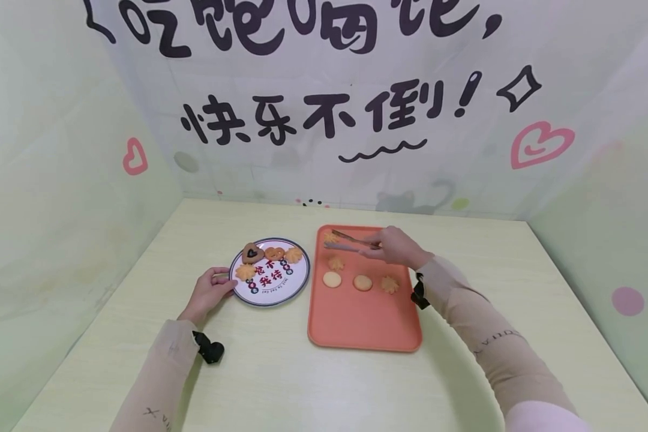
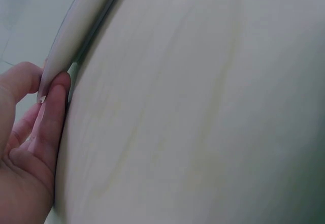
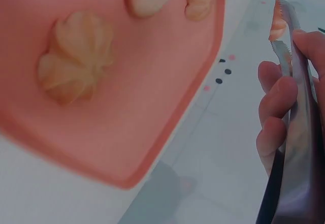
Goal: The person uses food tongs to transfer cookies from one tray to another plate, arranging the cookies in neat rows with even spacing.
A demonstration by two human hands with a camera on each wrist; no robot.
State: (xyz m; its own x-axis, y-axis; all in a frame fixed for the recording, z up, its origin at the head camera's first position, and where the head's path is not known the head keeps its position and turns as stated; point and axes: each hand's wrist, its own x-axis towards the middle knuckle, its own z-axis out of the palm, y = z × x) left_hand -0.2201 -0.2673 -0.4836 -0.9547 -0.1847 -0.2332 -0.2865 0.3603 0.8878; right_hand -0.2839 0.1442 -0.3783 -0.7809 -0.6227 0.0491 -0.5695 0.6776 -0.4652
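Note:
My left hand point(image 1: 209, 293) pinches the rim of a round white plate point(image 1: 272, 296) between thumb and fingers; the left wrist view shows the plate's edge point(image 2: 81, 26) in that grip. On the plate lie a heart-shaped cookie point(image 1: 252, 253), a pretzel-shaped cookie point(image 1: 274, 253) and two flower-shaped cookies point(image 1: 293, 255). My right hand point(image 1: 396, 246) grips metal tongs point(image 3: 299, 132) over the far part of an orange tray point(image 1: 364, 324). A flower-shaped cookie point(image 3: 278, 23) sits between the tongs' tips; whether they squeeze it I cannot tell.
On the tray lie a flower cookie point(image 1: 336, 263), a pale round cookie point(image 1: 332, 279), another round cookie point(image 1: 363, 282) and a further flower cookie point(image 1: 390, 284). My right hand partly hides the tray's far right. A printed cloth wall point(image 1: 281, 174) stands behind the table point(image 1: 259, 372).

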